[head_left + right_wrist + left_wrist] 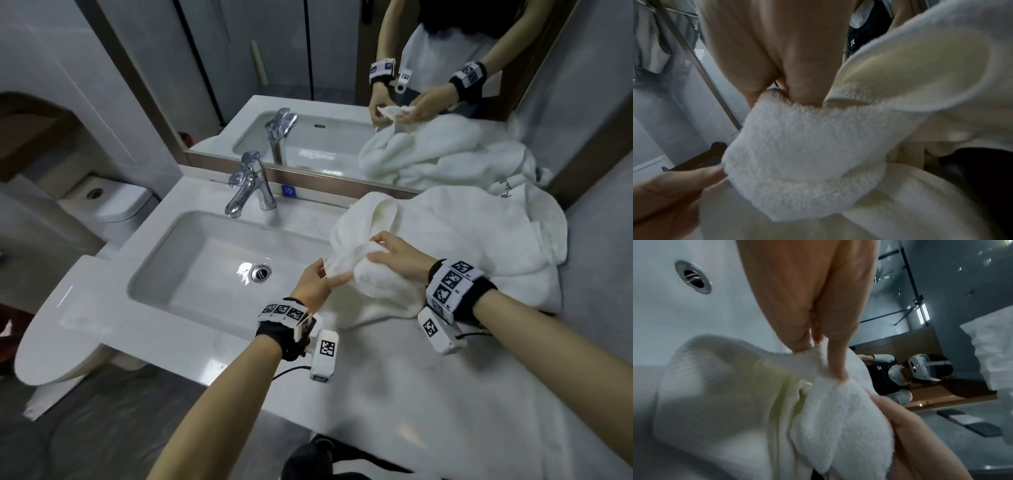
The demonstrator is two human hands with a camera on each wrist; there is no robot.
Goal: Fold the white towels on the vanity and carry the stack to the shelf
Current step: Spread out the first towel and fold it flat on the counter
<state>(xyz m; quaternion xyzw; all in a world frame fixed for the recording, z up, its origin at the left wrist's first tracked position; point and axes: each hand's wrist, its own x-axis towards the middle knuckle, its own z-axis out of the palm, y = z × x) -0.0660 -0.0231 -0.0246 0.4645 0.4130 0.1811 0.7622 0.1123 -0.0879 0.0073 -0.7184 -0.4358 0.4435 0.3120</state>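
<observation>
A heap of white towels point(455, 240) lies rumpled on the vanity top point(411, 394), right of the basin. Both hands hold one bunched towel edge point(346, 267) lifted off the heap over the basin's right rim. My left hand point(323, 279) pinches that edge between thumb and fingers, which the left wrist view shows as the left hand point(818, 356) nipping the white towel point(838, 418). My right hand point(383, 251) grips the same fold from the right, fingers curled into the pile; in the right wrist view the right hand point(787, 92) presses into the towel point(807, 154).
A white basin point(212, 260) with a metal drain point(261, 273) takes the vanity's left half, with a chrome tap point(250, 185) behind it. A mirror point(308, 68) backs the counter. A toilet point(102, 202) stands to the left. A dark object point(308, 459) sits at the front edge.
</observation>
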